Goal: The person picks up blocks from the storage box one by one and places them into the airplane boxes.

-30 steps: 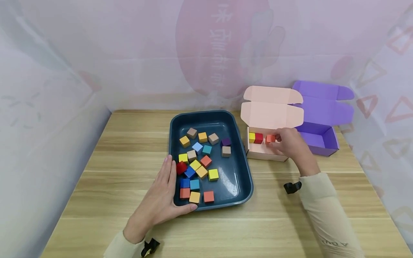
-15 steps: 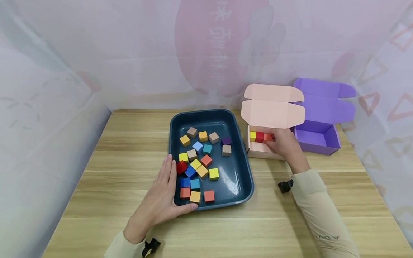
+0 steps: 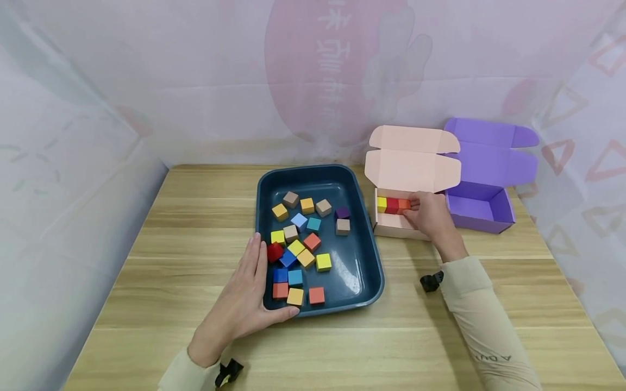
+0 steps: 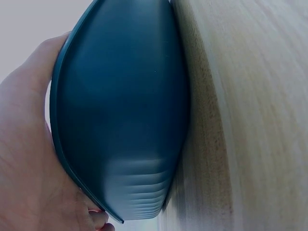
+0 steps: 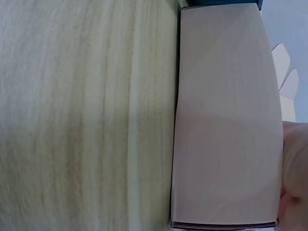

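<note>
My left hand (image 3: 239, 296) rests with straight fingers along the left rim of the dark blue tray (image 3: 364, 239), its thumb on the near rim. Several coloured cubes lie loose in the tray, among them a red cube (image 3: 275, 251) close to my fingers. Inside the open peach box (image 3: 401, 232), my right hand (image 3: 432, 217) pinches an orange cube (image 3: 404, 206) by its right side. That cube stands in a row against a red cube (image 3: 392, 206) and a yellow cube (image 3: 382, 205) along the back wall. In the right wrist view the box's front wall (image 5: 226, 115) hides the cubes.
An open purple box (image 3: 481, 214) stands right of the peach box, partly behind its lid. The peach lid (image 3: 413, 168) is raised at the back. Both boxes and the tray stand on a wooden table (image 3: 342, 347), with a printed cloth (image 3: 220, 81) behind.
My right hand has moved left inside the peach box, bringing the orange cube up against the red one. My left hand has stayed on the tray.
</note>
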